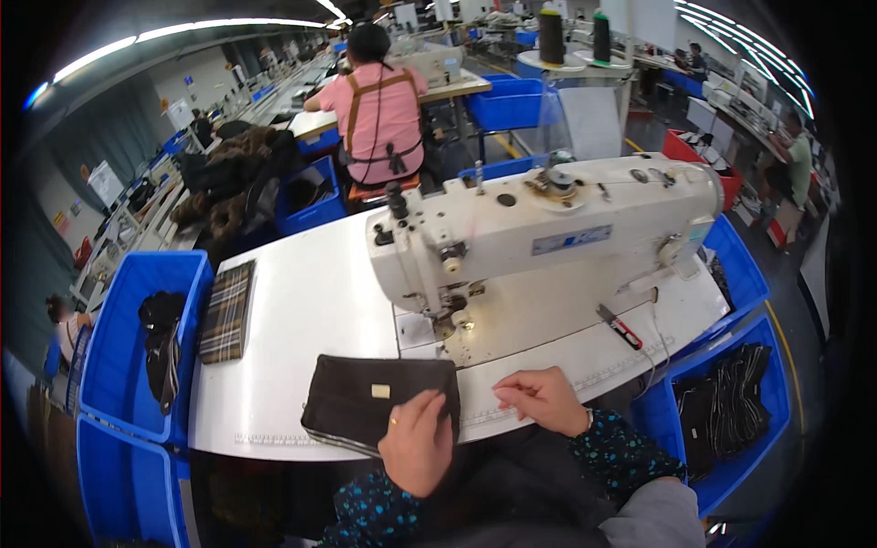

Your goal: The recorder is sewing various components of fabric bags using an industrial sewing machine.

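A black fabric piece like a flat pouch [347, 393], with a small pale label [380, 391], lies at the front edge of the white sewing table. My left hand [417, 443] rests over its right side, fingers stretched out and lightly bent on the cloth. Just right of the pouch, my right hand [544, 400] hovers by the table edge with thumb and fingertips drawn together. Whatever those fingertips may pinch is too small to see. Beyond both hands stands a white sewing machine [548, 224], its needle area [452, 320] close behind the pouch.
Red-handled snips [621, 327] lie right of the needle. A folded plaid cloth [227, 312] sits at the table's left end. Blue bins [100, 365] flank the left side; another blue bin [776, 402] holds dark pieces at right. A person in pink [379, 119] sits ahead.
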The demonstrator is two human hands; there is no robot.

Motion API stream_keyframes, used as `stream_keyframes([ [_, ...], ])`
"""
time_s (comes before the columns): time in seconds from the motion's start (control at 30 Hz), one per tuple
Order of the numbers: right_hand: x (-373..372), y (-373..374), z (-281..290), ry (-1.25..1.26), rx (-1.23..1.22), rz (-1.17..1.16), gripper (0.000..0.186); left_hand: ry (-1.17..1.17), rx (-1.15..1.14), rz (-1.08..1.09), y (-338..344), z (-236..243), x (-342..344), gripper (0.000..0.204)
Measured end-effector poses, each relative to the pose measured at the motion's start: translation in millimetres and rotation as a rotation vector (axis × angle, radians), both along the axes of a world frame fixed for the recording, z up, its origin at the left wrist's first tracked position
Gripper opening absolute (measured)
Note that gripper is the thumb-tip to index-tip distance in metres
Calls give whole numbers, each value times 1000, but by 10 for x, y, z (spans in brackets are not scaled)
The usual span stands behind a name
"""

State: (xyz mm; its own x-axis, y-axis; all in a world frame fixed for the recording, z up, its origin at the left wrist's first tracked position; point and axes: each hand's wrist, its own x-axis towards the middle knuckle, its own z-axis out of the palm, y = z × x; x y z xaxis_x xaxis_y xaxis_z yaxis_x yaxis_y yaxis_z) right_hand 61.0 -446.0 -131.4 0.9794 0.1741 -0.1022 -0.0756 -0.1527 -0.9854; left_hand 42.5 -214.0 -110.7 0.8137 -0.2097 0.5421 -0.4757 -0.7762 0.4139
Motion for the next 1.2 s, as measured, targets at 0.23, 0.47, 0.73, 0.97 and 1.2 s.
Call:
stream_keyframes([
  [0.23, -247, -20, 70, -240, -172, 129, 29, 36, -23, -415, -407, -135, -662, 44],
  [0.47, -1392, -1482, 664, -340, -249, -283, 21, -332, -14, -353, 21, -220, -314, 27],
  [0.73, -2907, -3182, 257, -1, -39, -1026, 27, -225, -28, -185, 225, -367, 94, 24],
  [0.97, -2906, -3387, -1349, 730, -1037, -580, 94, -232, 175, -99, 178, -334, 73, 23],
  [1.2, -2414, -3483, -1013, 911, -1256, -286, 74, -256, 204, -66, 175, -286, 56, 23],
])
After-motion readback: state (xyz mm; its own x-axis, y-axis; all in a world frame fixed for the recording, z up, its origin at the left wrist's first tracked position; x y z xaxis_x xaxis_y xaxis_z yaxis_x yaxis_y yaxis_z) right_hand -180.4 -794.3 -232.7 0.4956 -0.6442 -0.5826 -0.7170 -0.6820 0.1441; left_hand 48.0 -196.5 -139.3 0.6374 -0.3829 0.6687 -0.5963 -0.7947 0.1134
